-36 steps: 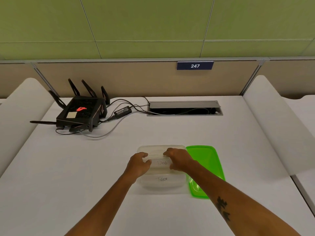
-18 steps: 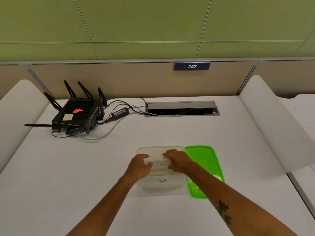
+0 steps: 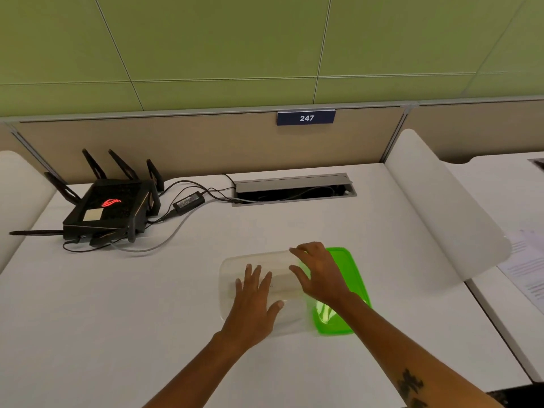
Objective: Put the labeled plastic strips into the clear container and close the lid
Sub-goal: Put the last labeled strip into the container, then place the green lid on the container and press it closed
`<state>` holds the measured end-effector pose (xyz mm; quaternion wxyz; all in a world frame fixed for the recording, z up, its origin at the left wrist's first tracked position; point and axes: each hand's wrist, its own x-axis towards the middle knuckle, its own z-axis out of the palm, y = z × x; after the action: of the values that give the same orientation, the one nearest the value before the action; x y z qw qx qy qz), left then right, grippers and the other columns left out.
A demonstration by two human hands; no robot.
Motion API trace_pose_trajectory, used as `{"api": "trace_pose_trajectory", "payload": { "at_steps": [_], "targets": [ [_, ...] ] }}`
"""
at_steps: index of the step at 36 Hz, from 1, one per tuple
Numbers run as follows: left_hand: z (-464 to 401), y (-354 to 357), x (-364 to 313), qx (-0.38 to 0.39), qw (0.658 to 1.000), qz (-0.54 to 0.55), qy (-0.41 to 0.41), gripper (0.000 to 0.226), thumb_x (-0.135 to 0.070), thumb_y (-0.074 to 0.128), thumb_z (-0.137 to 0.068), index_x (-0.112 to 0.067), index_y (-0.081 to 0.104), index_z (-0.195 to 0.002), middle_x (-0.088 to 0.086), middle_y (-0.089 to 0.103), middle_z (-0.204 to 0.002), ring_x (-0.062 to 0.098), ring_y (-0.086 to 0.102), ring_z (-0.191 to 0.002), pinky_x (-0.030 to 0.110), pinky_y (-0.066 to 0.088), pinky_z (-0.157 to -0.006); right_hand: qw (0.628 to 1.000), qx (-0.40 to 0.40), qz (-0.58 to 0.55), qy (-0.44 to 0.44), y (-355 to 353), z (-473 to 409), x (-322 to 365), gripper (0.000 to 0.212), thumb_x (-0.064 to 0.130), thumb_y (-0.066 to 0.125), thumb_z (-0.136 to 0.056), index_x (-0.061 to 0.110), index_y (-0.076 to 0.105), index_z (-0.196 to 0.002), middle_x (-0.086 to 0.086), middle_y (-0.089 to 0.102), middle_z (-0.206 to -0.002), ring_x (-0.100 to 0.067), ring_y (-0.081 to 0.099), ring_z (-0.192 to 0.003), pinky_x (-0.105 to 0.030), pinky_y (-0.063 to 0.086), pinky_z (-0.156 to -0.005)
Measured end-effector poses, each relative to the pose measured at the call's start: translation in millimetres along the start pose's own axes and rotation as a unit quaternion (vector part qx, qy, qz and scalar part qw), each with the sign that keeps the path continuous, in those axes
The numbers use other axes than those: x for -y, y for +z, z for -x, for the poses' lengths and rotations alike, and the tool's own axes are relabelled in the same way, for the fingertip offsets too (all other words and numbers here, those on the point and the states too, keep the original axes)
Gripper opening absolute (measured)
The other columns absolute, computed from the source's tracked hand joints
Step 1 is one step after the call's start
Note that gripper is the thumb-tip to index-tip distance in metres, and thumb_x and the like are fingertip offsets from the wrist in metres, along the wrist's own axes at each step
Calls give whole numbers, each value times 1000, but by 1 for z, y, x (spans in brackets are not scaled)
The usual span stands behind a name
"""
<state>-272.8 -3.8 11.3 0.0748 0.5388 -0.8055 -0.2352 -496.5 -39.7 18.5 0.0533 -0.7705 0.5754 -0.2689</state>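
The clear container [image 3: 232, 262] stands on the white desk near the front middle. Pale plastic strips [image 3: 281, 279] lie inside it; their writing is too blurred to read. My left hand [image 3: 253, 301] rests flat over the container's near left part, fingers spread and holding nothing. My right hand [image 3: 321, 272] arches over the container's right end with fingers apart, its fingertips at the far rim. The green lid [image 3: 350, 269] lies flat on the desk, touching the container's right side, partly hidden under my right hand and forearm.
A black router [image 3: 109, 207] with antennas sits at the back left, its cables and power adapter [image 3: 188, 198] running to an open cable slot [image 3: 294, 189]. White curved dividers [image 3: 441, 207] flank the desk. Papers [image 3: 527, 269] lie on the neighbouring desk to the right.
Both hands let go of the strip they held over the container. My left hand flattened onto the container; my right hand opened and shifted right toward the lid. The camera view moved slightly.
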Motion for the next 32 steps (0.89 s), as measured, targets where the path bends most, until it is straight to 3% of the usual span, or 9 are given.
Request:
{"api": "trace_pose_trajectory", "payload": {
  "at_steps": [6,11,22,32],
  "targets": [
    [5,24,-4,28,996,-81,24,83,-66,25,-99,-19,1,-164,8,-23,-169,26,-31,-153,57,-10,-125,996,-49,10,71,-9,38,-20,43,23,67,-94,12,63,-135,-4,64,-128,-27,57,-118,-41,50,-98],
    [12,35,-6,52,989,-136,39,85,-68,18,-98,-19,-7,-163,10,-30,-167,28,-36,-151,60,-14,-123,993,-31,10,110,-9,79,-30,42,16,72,-90,10,67,-131,-9,66,-124,-31,59,-113,-45,52,-95],
    [19,40,-12,72,978,-190,43,86,-69,10,-96,-16,-6,-163,11,-26,-168,29,-35,-151,61,-15,-121,991,85,-16,101,-1,153,-35,28,30,80,-82,21,77,-108,2,68,-111,-24,64,-108,-38,52,-87],
    [19,40,-13,73,979,-187,36,86,-69,7,-95,-17,-1,-163,10,-22,-169,28,-34,-151,61,-16,-121,990,100,-29,99,3,162,-36,8,24,81,-81,20,79,-87,2,71,-103,-25,64,-102,-42,54,-83]
  ]
}}
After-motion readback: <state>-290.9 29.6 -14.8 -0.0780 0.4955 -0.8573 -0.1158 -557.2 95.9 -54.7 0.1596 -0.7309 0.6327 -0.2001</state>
